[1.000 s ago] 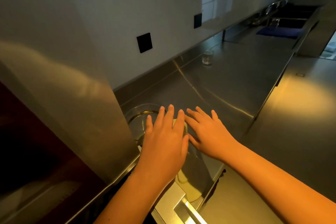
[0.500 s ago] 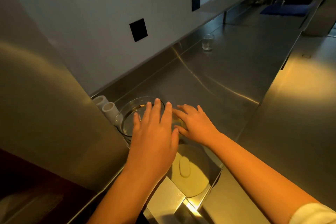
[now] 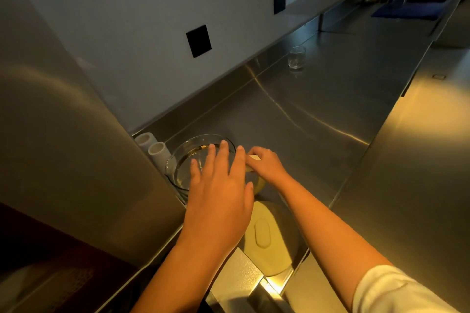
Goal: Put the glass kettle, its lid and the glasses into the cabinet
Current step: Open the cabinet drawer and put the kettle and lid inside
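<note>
Head view. We record the glass kettle (image 3: 181,170) standing mouth-up on the steel counter (image 3: 318,114), just below frame centre. It is close against a tall steel panel (image 3: 63,134) at its nine o'clock.

The left hand (image 3: 218,193) is spread flat over the kettle's mouth with fingers straight and apart, holding nothing. We cannot tell whether it touches the rim.

The right hand (image 3: 269,166), at the kettle's three o'clock, has its fingers curled round the kettle's pale handle (image 3: 255,157). A white sleeve (image 3: 396,290) covers that upper arm.

The lid (image 3: 269,236), pale with an oval knob, lies flat on the counter at the kettle's five o'clock, near it and separate from it.

One glass (image 3: 296,57) stands upright at one o'clock, well apart and by the back wall.

Two white tubes (image 3: 155,148) stand just beside the kettle at ten o'clock.

A blue cloth (image 3: 404,11) lies far off at one o'clock.
</note>
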